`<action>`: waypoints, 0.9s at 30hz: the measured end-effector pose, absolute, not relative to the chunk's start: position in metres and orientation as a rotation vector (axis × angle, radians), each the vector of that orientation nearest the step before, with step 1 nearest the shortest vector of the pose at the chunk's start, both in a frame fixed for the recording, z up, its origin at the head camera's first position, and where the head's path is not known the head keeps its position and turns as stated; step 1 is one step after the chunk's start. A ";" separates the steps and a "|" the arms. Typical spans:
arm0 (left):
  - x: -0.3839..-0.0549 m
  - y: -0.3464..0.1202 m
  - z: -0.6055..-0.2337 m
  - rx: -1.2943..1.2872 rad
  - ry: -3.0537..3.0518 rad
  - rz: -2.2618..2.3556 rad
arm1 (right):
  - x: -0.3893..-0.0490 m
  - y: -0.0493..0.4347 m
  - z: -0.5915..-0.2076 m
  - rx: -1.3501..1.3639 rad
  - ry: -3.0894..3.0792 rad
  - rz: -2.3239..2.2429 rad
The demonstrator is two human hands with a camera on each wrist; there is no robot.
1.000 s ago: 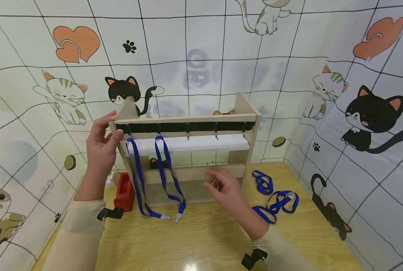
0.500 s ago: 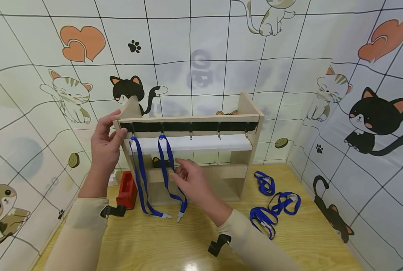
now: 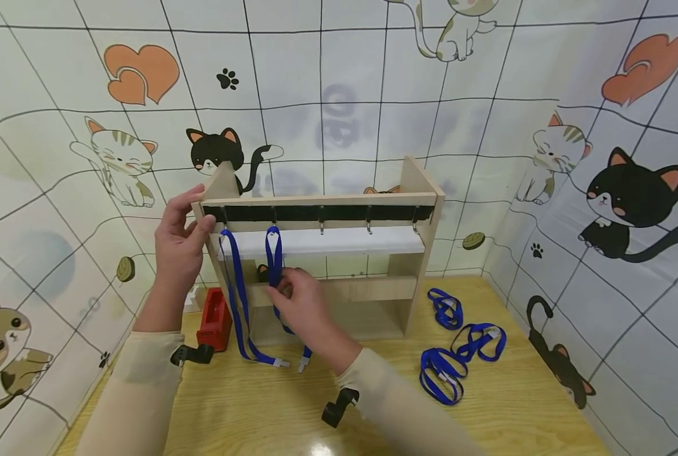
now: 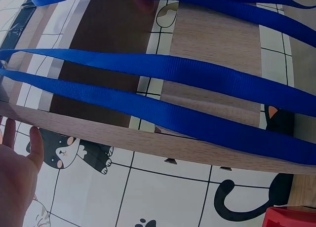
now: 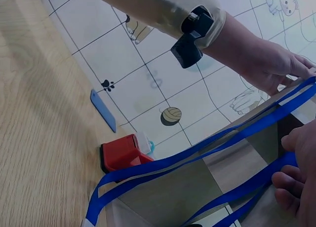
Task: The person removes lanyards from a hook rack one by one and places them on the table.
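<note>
A small wooden rack point(image 3: 373, 289) stands on the table, with a row of metal hooks along its dark top strip. My left hand point(image 3: 180, 247) grips its upper left corner, thumb on the front. From the leftmost hook hangs one blue lanyard point(image 3: 236, 278), its white clip reaching the tabletop. A second blue lanyard point(image 3: 273, 253) hangs from the neighbouring hook. My right hand point(image 3: 307, 310) pinches that one's straps together partway down; in the right wrist view the curled fingers point(image 5: 289, 190) close on the strap. The right hand hides part of its lower length.
Several loose blue lanyards point(image 3: 443, 377) lie bundled on the table right of the rack. A red holder point(image 3: 215, 320) stands by the rack's left side, a small white item point(image 3: 192, 299) behind it. Cat-printed walls point(image 3: 339, 69) enclose the table at back and sides.
My right hand has moved left from the rack's middle to the second lanyard and taken hold of it, drawing its straps together. The left hand stays on the rack's corner.
</note>
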State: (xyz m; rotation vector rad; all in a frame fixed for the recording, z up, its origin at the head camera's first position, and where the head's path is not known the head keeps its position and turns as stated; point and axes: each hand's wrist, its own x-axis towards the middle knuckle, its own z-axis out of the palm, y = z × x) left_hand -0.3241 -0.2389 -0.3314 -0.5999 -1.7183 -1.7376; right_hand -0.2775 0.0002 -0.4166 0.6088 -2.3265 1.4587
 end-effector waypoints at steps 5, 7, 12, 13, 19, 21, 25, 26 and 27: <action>-0.324 -0.239 -0.332 -0.602 -1.720 -1.739 | -0.279 -0.007 -0.418 0.562 -2.313 1.477; -0.323 -0.239 -0.332 -0.603 -1.717 -1.743 | -0.279 -0.008 -0.419 0.560 -2.318 1.507; -0.323 -0.239 -0.331 -0.604 -1.712 -1.743 | -0.279 -0.010 -0.421 0.613 -2.333 1.571; -0.323 -0.239 -0.331 -0.605 -1.713 -1.742 | -0.279 -0.010 -0.422 0.625 -2.336 1.576; -0.323 -0.238 -0.331 -0.604 -1.717 -1.744 | -0.281 -0.009 -0.422 0.672 -2.306 1.768; -0.322 -0.238 -0.331 -0.599 -1.720 -1.743 | -0.280 -0.009 -0.421 0.692 -2.283 1.865; -0.323 -0.239 -0.331 -0.597 -1.719 -1.745 | -0.279 -0.008 -0.418 0.764 -2.261 1.938; -0.323 -0.239 -0.331 -0.600 -1.716 -1.745 | -0.279 -0.008 -0.417 0.777 -2.259 1.942; -0.323 -0.239 -0.331 -0.603 -1.713 -1.746 | -0.279 -0.007 -0.417 0.787 -2.259 1.942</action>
